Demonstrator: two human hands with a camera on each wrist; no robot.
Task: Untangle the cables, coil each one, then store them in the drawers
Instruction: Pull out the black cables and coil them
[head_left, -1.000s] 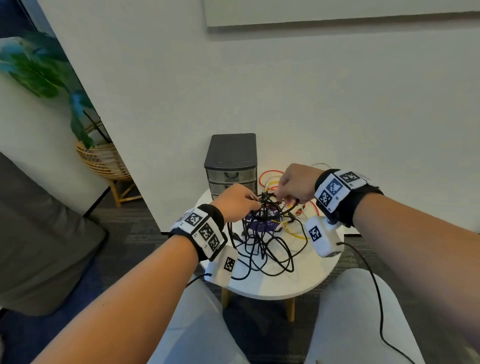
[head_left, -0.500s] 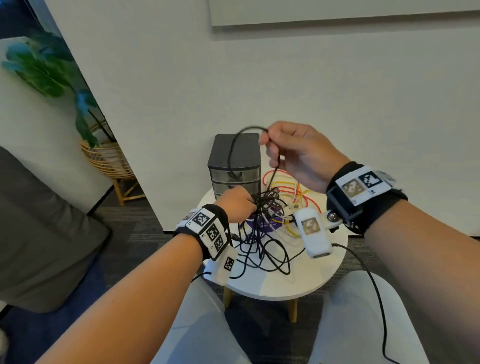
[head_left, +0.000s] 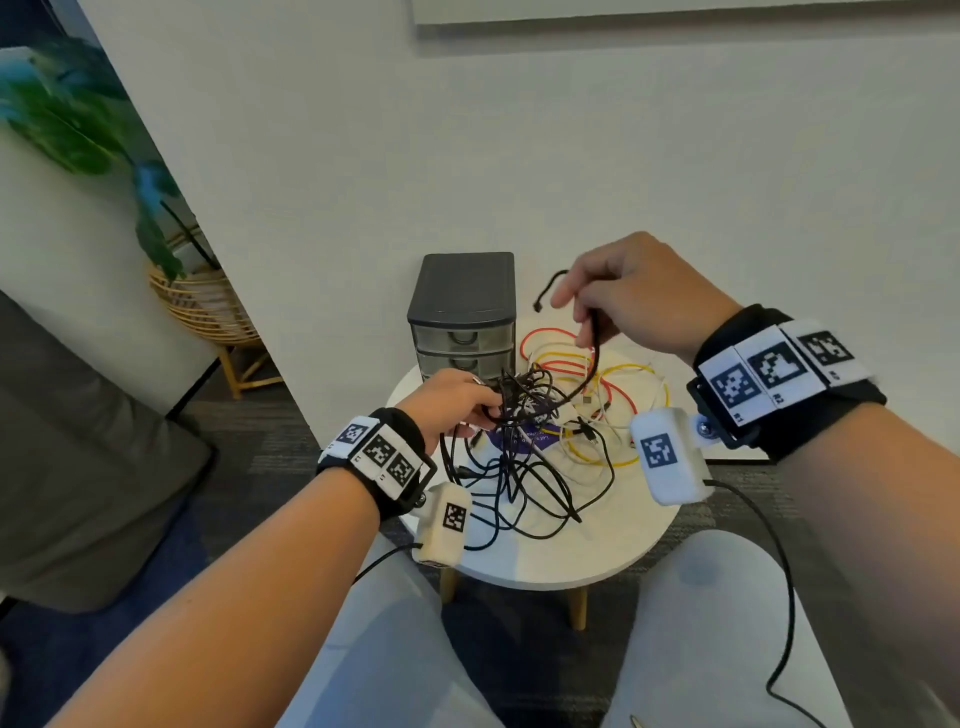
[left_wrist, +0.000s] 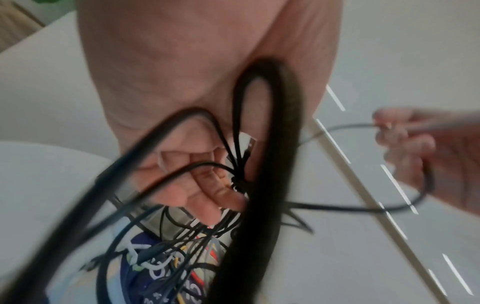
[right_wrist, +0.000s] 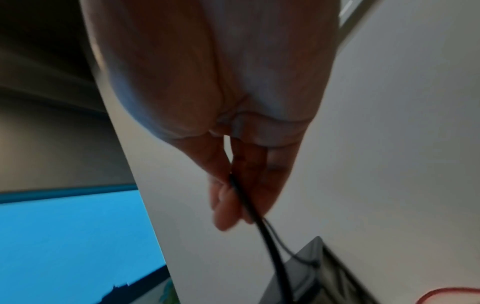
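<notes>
A tangle of black cables (head_left: 514, 447) lies on the round white table (head_left: 597, 551), with red, yellow and white cables (head_left: 608, 384) behind it. My left hand (head_left: 457, 400) grips the knotted bundle of black cables (left_wrist: 239, 181) just above the table. My right hand (head_left: 628, 296) is raised to the right of the drawer unit and pinches one black cable (head_left: 595, 338); its free end (head_left: 543, 299) curls out to the left. In the right wrist view the fingers (right_wrist: 226, 205) hold that cable (right_wrist: 262, 226). The dark grey drawer unit (head_left: 465, 317) stands at the table's back, drawers closed.
A purple printed item (head_left: 524, 436) lies under the cables. A wicker basket with a green plant (head_left: 202, 306) stands on the floor at left. A white wall runs right behind the table. My knees (head_left: 717, 623) are at the table's near edge.
My right hand went from the tangle up high with one black cable, then came down lower and to the right. The cable's free end now hangs loose. The left hand stayed on the knot.
</notes>
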